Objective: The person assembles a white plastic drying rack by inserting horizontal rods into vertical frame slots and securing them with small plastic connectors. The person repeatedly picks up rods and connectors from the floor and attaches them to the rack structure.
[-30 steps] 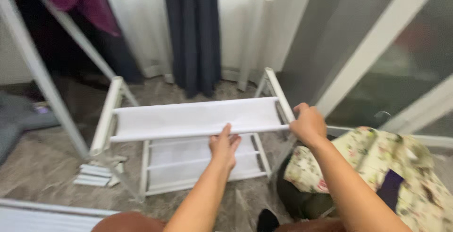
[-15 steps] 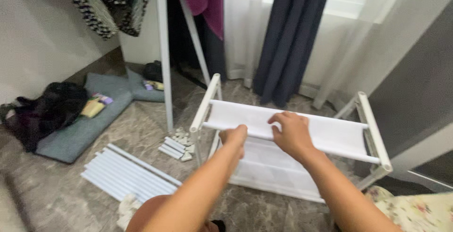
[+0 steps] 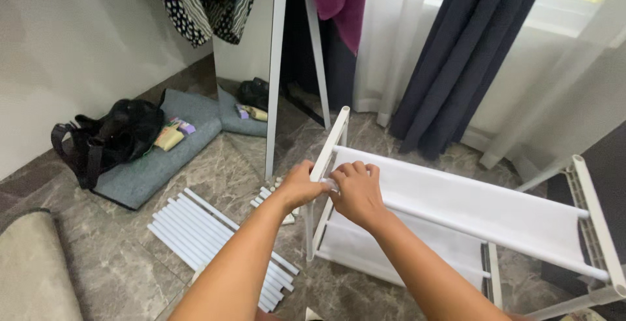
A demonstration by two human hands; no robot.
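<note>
Head view: the left hand [image 3: 301, 186] grips the white side frame [image 3: 329, 145] and the right hand [image 3: 355, 190] closes on the near rail [image 3: 482, 233] at the rack's left corner, where a skewed push may jam the joint or tip the rack toward the loose tubes [image 3: 208, 239] on the floor.

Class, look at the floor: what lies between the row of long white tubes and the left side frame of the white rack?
In the head view, a small pile of short white tubes lies between the long white tubes and the rack's left side frame.
</note>
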